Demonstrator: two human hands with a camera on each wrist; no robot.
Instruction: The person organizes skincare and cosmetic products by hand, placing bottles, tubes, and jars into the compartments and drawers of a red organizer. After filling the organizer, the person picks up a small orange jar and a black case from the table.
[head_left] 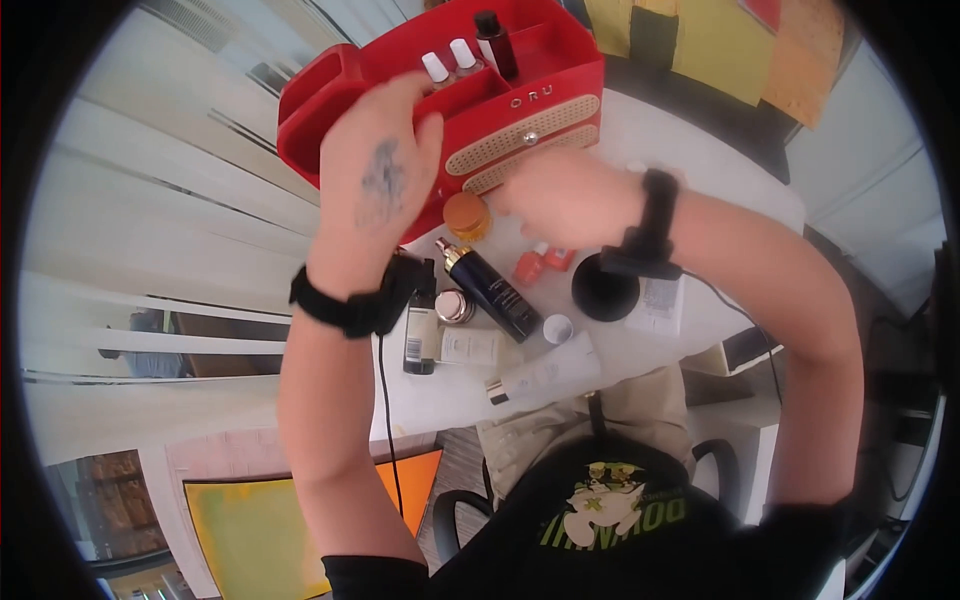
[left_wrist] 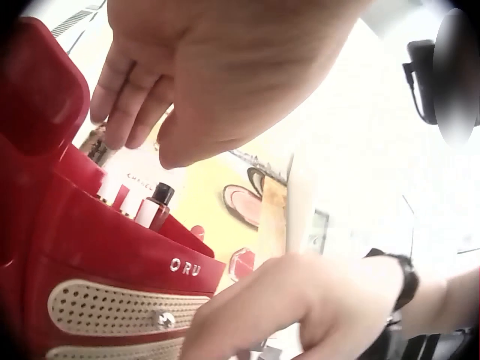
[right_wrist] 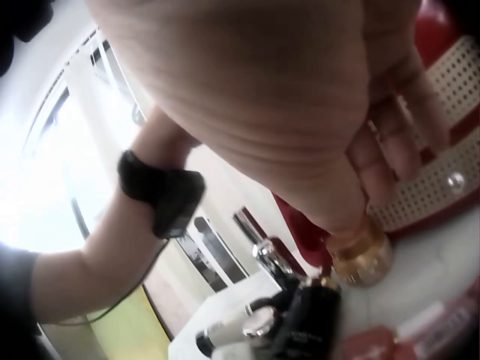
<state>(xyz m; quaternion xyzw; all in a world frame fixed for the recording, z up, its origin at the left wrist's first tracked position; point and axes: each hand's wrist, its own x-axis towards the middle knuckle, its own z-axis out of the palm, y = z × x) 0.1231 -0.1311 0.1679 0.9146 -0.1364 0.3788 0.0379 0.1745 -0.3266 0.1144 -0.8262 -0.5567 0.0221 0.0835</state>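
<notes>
My left hand point(head_left: 385, 165) is over the left part of a red organizer point(head_left: 440, 135), near two white-capped bottles point(head_left: 462, 55). Its fingers hang loosely and the thumb stands apart; a small brownish thing point(left_wrist: 96, 146) shows by the fingertips in the left wrist view. A dark bottle point(head_left: 495, 45) stands beside the white caps. My right hand point(head_left: 565, 195), blurred, hovers in front of the organizer's woven drawer fronts point(head_left: 525, 135), fingers loosely bent. In the right wrist view its thumb overlaps an amber jar point(right_wrist: 364, 259), which stands on the white table in front of the organizer.
On the white table point(head_left: 740, 180) lie a dark pump bottle point(head_left: 495, 290), a white tube point(head_left: 550, 370), two small coral bottles point(head_left: 528, 266) and a round black item point(head_left: 605, 288). More bottles lie at the left edge. A cable point(head_left: 385, 420) hangs from the left wrist.
</notes>
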